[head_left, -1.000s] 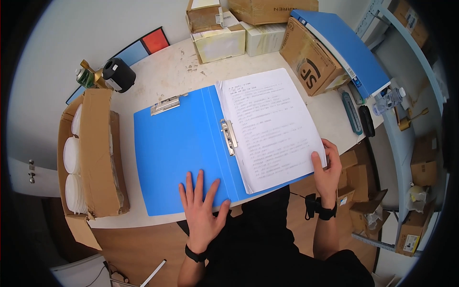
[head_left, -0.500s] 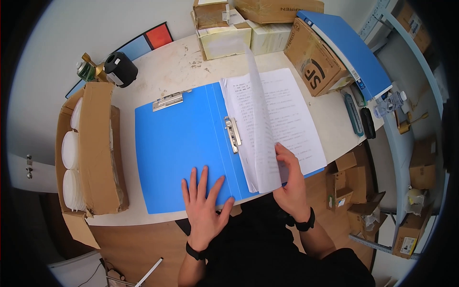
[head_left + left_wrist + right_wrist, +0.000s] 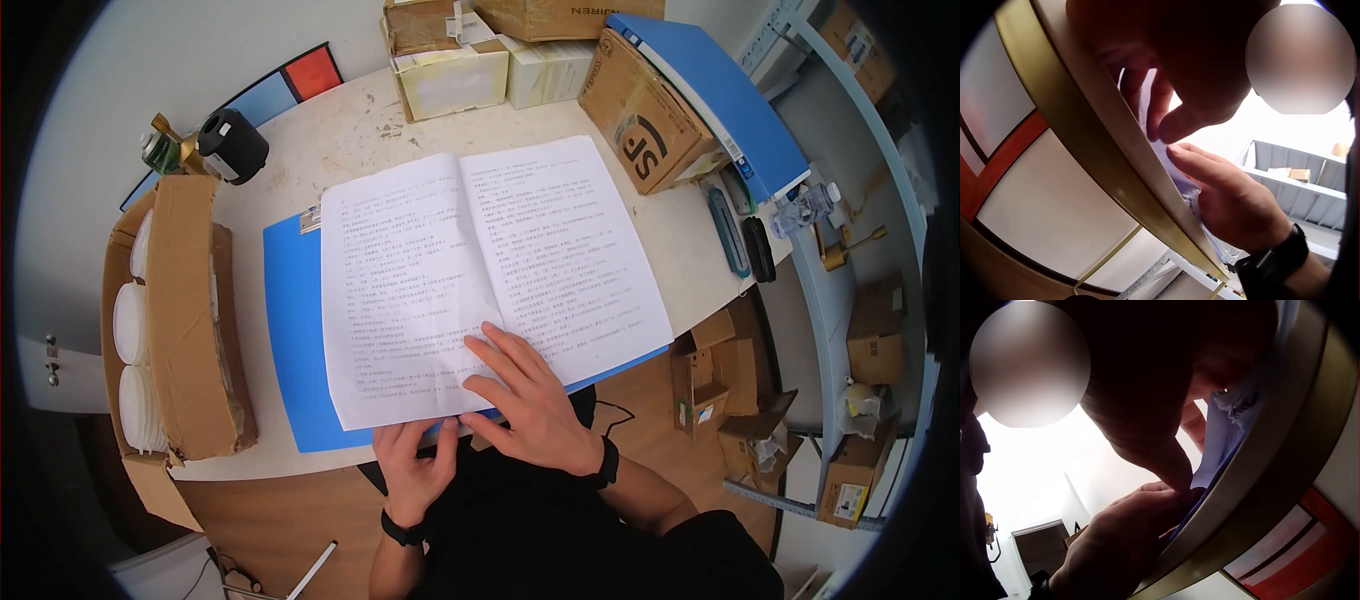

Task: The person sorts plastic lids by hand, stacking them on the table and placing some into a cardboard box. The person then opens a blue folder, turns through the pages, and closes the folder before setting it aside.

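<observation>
A blue folder (image 3: 290,360) lies spread on the table, with a stack of printed sheets (image 3: 560,240) on its right half. A turned page (image 3: 400,290) covers much of the left half and most of the metal clip (image 3: 312,222) there. My right hand (image 3: 535,410) rests on the sheets near the central fold, fingers extended over the lower part of the paper. My left hand (image 3: 415,475) is at the near edge, its fingertips hidden under the turned page. The two thumbs come close together at the bottom of the fold, also in the left wrist view.
A carton with white lids (image 3: 190,320) stands at the left. Behind are a black cylindrical container (image 3: 232,147), white boxes (image 3: 450,80) and an SF carton (image 3: 645,120) with a blue binder (image 3: 715,100) leaning on it. A teal stapler-like tool (image 3: 730,235) lies at the right edge.
My right hand has carried a page from the right side over onto the left half and moved left to the fold. The page now covers my left hand's fingertips.
</observation>
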### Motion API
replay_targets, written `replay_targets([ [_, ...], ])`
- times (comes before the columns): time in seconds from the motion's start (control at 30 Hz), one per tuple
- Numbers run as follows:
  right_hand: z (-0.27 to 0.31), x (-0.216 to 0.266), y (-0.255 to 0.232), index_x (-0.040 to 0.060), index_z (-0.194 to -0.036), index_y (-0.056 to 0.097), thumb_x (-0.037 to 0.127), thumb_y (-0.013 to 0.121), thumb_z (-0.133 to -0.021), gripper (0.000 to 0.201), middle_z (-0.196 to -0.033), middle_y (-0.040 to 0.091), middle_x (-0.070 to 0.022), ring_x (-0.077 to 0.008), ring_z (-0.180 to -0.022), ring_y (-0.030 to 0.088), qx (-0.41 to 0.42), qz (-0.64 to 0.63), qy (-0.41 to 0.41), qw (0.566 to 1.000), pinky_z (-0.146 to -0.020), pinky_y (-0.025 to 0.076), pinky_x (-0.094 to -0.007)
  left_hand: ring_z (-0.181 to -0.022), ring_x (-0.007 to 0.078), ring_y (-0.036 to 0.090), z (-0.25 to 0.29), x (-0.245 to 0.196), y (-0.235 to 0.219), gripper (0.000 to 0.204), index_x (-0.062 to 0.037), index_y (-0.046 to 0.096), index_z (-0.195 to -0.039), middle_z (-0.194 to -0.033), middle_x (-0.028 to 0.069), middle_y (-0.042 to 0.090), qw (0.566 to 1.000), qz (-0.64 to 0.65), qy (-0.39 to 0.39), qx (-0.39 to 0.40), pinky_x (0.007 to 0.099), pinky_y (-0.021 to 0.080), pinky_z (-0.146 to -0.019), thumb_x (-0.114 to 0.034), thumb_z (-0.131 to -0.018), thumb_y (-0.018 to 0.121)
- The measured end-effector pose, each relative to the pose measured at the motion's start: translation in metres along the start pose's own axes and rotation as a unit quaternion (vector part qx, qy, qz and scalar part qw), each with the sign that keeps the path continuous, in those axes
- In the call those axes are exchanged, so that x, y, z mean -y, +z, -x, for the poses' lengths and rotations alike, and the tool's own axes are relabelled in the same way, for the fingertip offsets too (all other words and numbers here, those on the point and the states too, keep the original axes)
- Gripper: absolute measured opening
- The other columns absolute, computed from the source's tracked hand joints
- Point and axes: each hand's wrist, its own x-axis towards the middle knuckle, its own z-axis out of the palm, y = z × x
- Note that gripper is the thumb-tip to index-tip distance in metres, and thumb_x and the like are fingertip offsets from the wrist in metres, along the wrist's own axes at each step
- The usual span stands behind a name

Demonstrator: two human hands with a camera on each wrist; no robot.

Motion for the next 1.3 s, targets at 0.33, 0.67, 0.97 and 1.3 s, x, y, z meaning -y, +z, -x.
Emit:
replay_targets([
  [0.33,-0.003,0.001,0.010,0.0005,-0.105,0.068,0.013,0.075,-0.086,0.024,-0.146,0.056,-0.0204,-0.0460,-0.148,0.038,-0.031,0.073,-0.009,0.997,-0.115,0.040,-0.0561,-0.072,0.0232,0.066,0.027,-0.004,-0.025,0.007,0.0013,0.065,-0.097,-0.074,0.0131,0.067,0.984,0.155,0.009,-0.088,0.0301,0.051,-0.060,-0.002,-0.091,0.068],
  [0.67,0.007,0.005,-0.005,0.0035,-0.104,0.070,0.017,0.077,-0.088,0.022,-0.142,0.060,-0.0148,-0.0456,-0.149,0.037,0.032,0.059,-0.039,0.997,-0.118,0.039,-0.0555,-0.091,0.0297,0.063,0.008,-0.022,-0.037,0.005,-0.0010,0.065,-0.097,-0.079,0.0109,0.071,0.981,0.077,-0.027,-0.177,0.0402,0.049,-0.084,-0.002,-0.091,0.067],
  [0.97,0.012,-0.008,-0.032,0.0020,-0.104,0.072,0.014,0.078,-0.089,0.020,-0.143,0.060,-0.0158,-0.0448,-0.146,0.043,-0.001,-0.063,0.015,0.998,-0.118,0.039,-0.0538,-0.123,0.0404,0.057,-0.006,-0.013,-0.056,0.025,-0.0005,0.068,-0.111,-0.112,0.0143,0.071,0.992,-0.047,-0.068,-0.094,0.0503,0.043,-0.105,-0.004,-0.087,0.071],
  [1.3,0.054,-0.080,-0.075,-0.0025,-0.131,0.060,0.009,0.067,-0.097,0.037,-0.151,0.053,-0.0217,-0.0400,-0.143,0.047,-0.207,0.116,0.257,0.937,-0.119,0.037,-0.0461,-0.146,0.0447,0.042,-0.004,0.024,-0.037,0.028,-0.0050,0.074,-0.110,-0.147,0.0165,0.060,0.979,-0.183,-0.072,-0.046,0.0569,0.032,-0.120,-0.007,-0.083,0.071],
])
